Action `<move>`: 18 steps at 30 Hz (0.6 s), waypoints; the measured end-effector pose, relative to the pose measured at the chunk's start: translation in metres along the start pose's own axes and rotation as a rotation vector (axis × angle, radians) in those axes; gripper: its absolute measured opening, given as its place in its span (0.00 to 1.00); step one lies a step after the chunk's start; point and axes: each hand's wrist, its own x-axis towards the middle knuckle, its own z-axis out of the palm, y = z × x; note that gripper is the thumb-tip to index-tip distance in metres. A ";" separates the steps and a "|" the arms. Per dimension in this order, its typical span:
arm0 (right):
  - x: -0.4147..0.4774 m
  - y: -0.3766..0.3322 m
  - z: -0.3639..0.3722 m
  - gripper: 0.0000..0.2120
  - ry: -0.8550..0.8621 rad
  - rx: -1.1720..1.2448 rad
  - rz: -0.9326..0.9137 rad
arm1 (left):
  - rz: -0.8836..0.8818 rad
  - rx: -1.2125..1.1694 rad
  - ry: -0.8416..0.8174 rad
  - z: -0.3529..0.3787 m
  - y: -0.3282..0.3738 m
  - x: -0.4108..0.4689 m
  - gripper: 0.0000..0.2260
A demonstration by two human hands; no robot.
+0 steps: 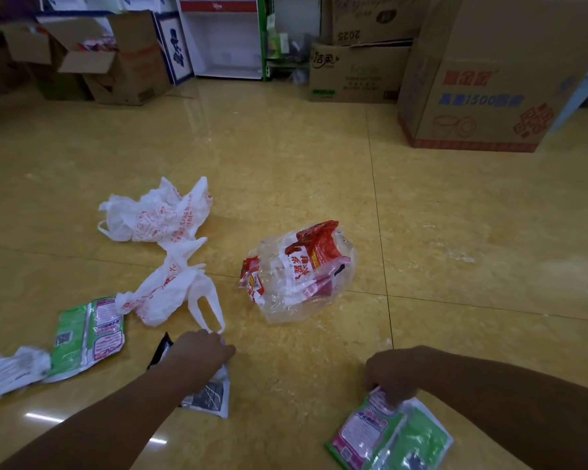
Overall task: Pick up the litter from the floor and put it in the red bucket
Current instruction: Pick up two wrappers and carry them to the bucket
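Near left on the yellow floor [319, 171], left hand [199, 354] pinches a black-and-white wrapper [207, 395] — right hand [389, 374], near right, grips a green-pink packet [391, 435]. White bags [160, 212] & clear red-print bag [299, 273] lie farther off.

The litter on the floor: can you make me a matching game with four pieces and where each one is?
Things:
1. clear bag with red print
2. green packet with pink label
3. black-and-white wrapper
4. white carrier bags

Places:
A. under the left hand
B. alone in the middle of the floor
C. under the right hand
D. crumpled farther off, on the left

Pairs: 1-B, 2-C, 3-A, 4-D
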 end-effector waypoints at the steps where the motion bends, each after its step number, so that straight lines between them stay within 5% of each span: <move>1: -0.002 -0.001 -0.005 0.13 -0.011 0.019 -0.001 | -0.020 -0.013 0.013 0.000 -0.002 -0.001 0.21; 10: -0.016 -0.001 -0.045 0.06 0.134 0.247 0.041 | -0.181 -0.092 0.176 -0.012 -0.016 -0.018 0.23; 18: -0.034 -0.015 -0.072 0.37 0.158 0.344 0.014 | -0.266 -0.178 0.304 -0.024 -0.022 -0.034 0.28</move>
